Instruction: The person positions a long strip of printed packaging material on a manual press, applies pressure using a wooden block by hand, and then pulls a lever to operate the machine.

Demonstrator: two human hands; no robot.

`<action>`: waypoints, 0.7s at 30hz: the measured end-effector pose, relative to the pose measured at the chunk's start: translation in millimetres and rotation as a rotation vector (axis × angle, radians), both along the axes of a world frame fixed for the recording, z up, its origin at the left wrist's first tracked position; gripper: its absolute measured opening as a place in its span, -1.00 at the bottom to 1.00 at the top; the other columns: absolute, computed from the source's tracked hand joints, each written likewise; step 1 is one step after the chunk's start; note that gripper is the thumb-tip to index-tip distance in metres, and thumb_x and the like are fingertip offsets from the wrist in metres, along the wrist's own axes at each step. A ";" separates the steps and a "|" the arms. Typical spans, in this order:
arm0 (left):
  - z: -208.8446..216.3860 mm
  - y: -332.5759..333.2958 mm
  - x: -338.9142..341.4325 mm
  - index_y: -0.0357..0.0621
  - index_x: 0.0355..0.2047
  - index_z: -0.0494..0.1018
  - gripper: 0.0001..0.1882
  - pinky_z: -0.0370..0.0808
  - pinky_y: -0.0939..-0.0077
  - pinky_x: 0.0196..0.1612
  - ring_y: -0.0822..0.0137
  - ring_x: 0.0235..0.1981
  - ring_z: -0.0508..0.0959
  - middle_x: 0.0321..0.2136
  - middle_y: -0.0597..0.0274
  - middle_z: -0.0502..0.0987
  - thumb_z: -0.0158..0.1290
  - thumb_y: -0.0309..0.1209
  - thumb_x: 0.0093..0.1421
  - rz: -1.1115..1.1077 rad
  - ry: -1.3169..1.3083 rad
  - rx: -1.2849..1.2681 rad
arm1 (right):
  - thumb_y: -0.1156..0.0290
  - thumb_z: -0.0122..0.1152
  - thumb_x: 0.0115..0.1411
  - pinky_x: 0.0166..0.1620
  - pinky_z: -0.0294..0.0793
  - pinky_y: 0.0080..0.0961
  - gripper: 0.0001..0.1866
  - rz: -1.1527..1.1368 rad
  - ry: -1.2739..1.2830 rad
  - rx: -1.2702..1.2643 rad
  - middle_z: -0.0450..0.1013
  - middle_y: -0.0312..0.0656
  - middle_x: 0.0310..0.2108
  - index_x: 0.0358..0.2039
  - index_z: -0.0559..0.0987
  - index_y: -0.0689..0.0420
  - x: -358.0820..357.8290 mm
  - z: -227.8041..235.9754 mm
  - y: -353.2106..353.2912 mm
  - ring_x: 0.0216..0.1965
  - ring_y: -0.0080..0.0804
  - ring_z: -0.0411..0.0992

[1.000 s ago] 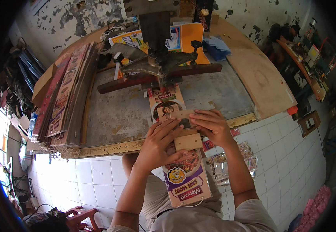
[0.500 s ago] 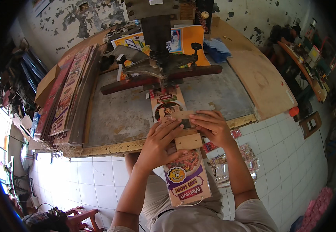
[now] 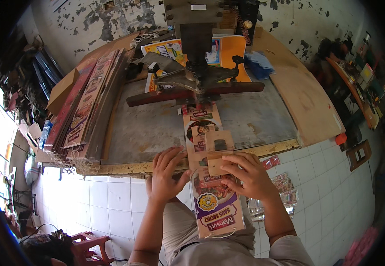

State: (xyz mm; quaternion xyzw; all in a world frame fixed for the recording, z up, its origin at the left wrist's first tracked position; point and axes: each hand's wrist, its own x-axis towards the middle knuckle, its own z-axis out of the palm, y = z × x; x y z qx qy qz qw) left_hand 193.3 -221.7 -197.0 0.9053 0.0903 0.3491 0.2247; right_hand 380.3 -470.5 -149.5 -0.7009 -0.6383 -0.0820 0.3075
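While half-curled right hand [image 3: 250, 175] is touching tan rectangular board [image 3: 215, 155] on long printed card strip [image 3: 210, 190], grip unclear, loosely open, empty left hand [image 3: 168, 175] is now hovering off board, left of strip; its purple label [image 3: 221, 215] is showing inverted lettering.

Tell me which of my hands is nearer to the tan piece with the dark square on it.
Your right hand: it is just below and to the right of the tan piece. Your left hand is farther off, to its lower left.

Right fingers [image 3: 242, 167] touch a tan block [image 3: 214, 168] — left fingers [image 3: 167, 160] spread nearby.
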 end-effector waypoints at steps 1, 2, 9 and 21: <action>-1.4 -1.7 -1.7 -0.16 0.22 0.62 -0.45 0.36 -0.14 0.44 -0.12 0.39 0.53 0.27 0.05 0.62 0.32 -0.12 0.32 0.017 0.011 0.003 | 0.23 0.57 0.31 0.31 0.53 -0.02 -0.59 -0.012 -0.007 -0.003 0.58 -0.19 0.27 0.11 0.70 0.05 -0.4 1.2 1.0 0.30 -0.03 0.51; -3.7 -2.7 -2.3 -0.16 0.22 0.62 -0.45 0.36 -0.14 0.44 -0.12 0.39 0.52 0.28 0.07 0.62 0.32 -0.13 0.32 0.019 0.012 -0.006 | 0.25 0.57 0.30 0.31 0.54 -0.01 -0.59 -0.023 -0.015 -0.005 0.58 -0.19 0.27 0.10 0.70 0.06 -0.1 2.5 1.9 0.29 -0.03 0.52; -0.8 -6.8 4.4 -0.08 0.28 0.61 -0.44 0.29 -0.14 0.51 -0.06 0.46 0.46 0.36 0.17 0.58 0.31 -0.17 0.32 0.040 0.070 0.068 | 0.51 0.59 0.22 0.25 0.63 -0.10 -0.60 0.054 0.164 0.047 0.58 -0.17 0.29 0.07 0.70 0.13 16.0 0.5 5.5 0.26 -0.04 0.54; -3.3 -7.2 4.6 -0.04 0.33 0.60 -0.44 0.23 -0.17 0.55 0.08 0.50 0.44 0.41 0.29 0.58 0.25 -0.12 0.39 0.075 0.143 0.123 | 0.54 0.57 0.24 0.24 0.65 -0.17 -0.57 0.137 0.212 0.117 0.58 -0.18 0.31 0.12 0.70 0.12 7.8 9.3 28.5 0.27 -0.04 0.53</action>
